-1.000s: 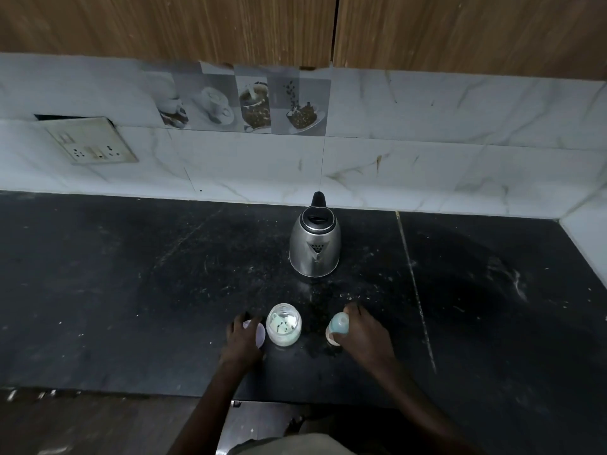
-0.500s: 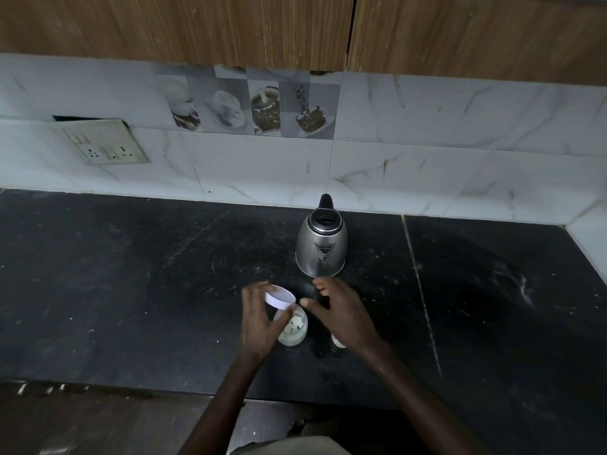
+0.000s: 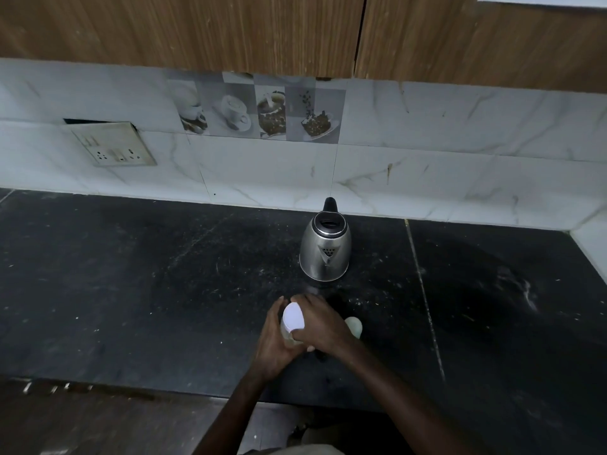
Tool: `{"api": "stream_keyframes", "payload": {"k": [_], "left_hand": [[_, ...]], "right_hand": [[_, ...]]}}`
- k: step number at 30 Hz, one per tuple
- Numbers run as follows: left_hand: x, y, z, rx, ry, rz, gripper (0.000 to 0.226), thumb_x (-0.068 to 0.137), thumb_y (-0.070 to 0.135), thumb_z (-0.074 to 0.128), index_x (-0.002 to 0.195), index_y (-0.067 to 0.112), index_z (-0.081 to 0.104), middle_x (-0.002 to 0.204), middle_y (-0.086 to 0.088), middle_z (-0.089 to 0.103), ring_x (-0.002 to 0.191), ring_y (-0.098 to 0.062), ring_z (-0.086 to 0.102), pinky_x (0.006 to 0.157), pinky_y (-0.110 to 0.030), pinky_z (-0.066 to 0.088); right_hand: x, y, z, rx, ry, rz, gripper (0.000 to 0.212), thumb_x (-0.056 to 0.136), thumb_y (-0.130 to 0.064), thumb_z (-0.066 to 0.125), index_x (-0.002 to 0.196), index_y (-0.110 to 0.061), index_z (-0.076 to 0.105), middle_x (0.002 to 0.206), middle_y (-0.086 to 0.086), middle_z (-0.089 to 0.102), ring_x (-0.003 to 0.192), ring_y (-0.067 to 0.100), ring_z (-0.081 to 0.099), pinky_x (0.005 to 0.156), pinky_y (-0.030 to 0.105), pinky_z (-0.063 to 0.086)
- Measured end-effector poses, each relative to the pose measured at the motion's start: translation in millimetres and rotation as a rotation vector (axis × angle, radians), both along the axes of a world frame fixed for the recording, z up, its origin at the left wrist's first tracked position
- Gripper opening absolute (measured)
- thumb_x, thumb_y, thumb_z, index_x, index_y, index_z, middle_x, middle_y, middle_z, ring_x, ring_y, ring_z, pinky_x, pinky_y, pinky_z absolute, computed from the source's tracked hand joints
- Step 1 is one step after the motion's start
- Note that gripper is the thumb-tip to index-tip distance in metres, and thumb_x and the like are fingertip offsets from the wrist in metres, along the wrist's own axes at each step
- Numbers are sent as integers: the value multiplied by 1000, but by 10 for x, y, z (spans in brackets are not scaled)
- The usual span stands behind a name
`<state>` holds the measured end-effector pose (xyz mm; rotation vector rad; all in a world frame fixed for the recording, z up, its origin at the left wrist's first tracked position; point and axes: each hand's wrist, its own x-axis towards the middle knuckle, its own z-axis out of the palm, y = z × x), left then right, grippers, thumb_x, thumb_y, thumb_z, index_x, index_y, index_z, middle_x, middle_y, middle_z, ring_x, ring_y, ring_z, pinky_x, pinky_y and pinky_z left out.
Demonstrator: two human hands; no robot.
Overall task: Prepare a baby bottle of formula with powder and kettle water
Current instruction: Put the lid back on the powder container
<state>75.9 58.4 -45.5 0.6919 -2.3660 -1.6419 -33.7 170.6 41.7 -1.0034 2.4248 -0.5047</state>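
The left hand (image 3: 274,339) has its fingers wrapped round a small clear powder jar (image 3: 286,334) just in front of the kettle (image 3: 325,249), while the right hand (image 3: 320,323) has its fingers closed on the jar's round white lid (image 3: 293,317), tilted over the mouth. Just right of the jar, half hidden behind the right hand, stands the pale rounded baby bottle (image 3: 354,325). The steel, black-lidded kettle sits on the scuffed black stone table (image 3: 131,290), before the marbled white backsplash (image 3: 460,178).

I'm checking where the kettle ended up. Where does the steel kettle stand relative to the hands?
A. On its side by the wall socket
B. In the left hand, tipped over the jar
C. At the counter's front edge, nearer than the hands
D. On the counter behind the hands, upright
D: the steel kettle stands upright on the black counter, beyond both hands and untouched.
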Motion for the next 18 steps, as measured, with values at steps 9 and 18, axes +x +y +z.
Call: {"api": "stream_keyframes", "payload": {"k": [9, 18], "left_hand": [[48, 20, -88, -34, -78, -4, 104, 68, 59, 84, 156, 26, 41, 146, 12, 60, 129, -3, 60, 101, -11, 45], [48, 17, -64, -46, -100, 10, 88, 72, 58, 83, 148, 37, 46, 135, 16, 67, 117, 5, 64, 89, -4, 46]], "right_hand": [[101, -70, -44, 166, 204, 127, 64, 87, -40, 72, 141, -17, 47, 136, 11, 54, 126, 32, 53, 94, 46, 53], [167, -165, 58, 196, 222, 112, 53, 92, -30, 70, 139, -20, 48, 139, 15, 47, 115, 41, 63, 87, 50, 55]]}}
